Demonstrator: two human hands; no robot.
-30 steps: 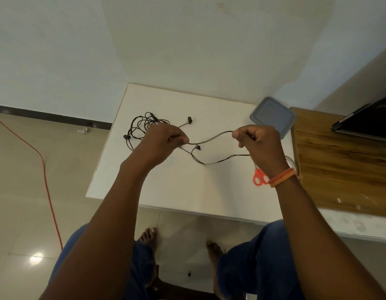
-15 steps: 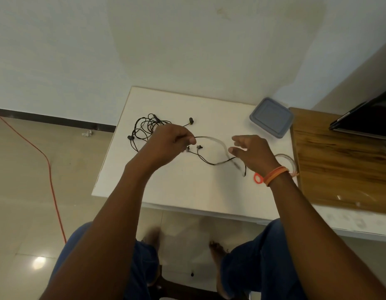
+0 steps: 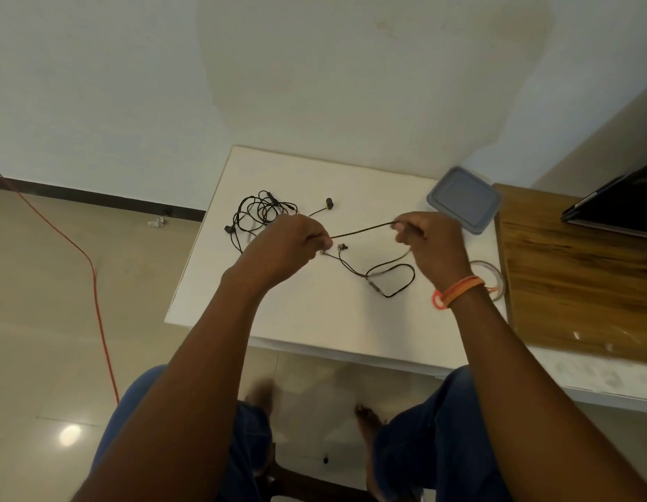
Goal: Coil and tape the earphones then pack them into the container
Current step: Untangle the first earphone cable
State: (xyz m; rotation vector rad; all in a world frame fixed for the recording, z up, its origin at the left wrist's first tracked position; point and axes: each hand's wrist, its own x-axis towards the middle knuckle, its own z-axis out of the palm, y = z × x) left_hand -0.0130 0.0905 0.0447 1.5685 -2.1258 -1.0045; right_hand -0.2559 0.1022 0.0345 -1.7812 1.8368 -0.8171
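Observation:
A black earphone cable (image 3: pixel 361 230) is stretched taut between my two hands above the white table (image 3: pixel 314 313). My left hand (image 3: pixel 289 244) pinches one end of that stretch; my right hand (image 3: pixel 430 244) pinches the other. The cable's slack loops onto the table below my right hand (image 3: pixel 390 280), and two earbuds dangle by my left fingers. A second tangled black earphone set (image 3: pixel 260 215) lies behind my left hand. The grey lidded container (image 3: pixel 465 199) sits at the table's back right. A clear tape roll (image 3: pixel 490 275) lies partly behind my right wrist.
Red-handled scissors (image 3: pixel 438 300) peek out under my right wrist. A wooden board (image 3: pixel 575 269) adjoins the table on the right, with a dark laptop (image 3: pixel 619 204) behind it. A red cord (image 3: pixel 93 280) runs across the floor at left.
My right hand has risen and moved right, closing on the cable and pulling it taut from my left hand. The slack loop has shifted on the table.

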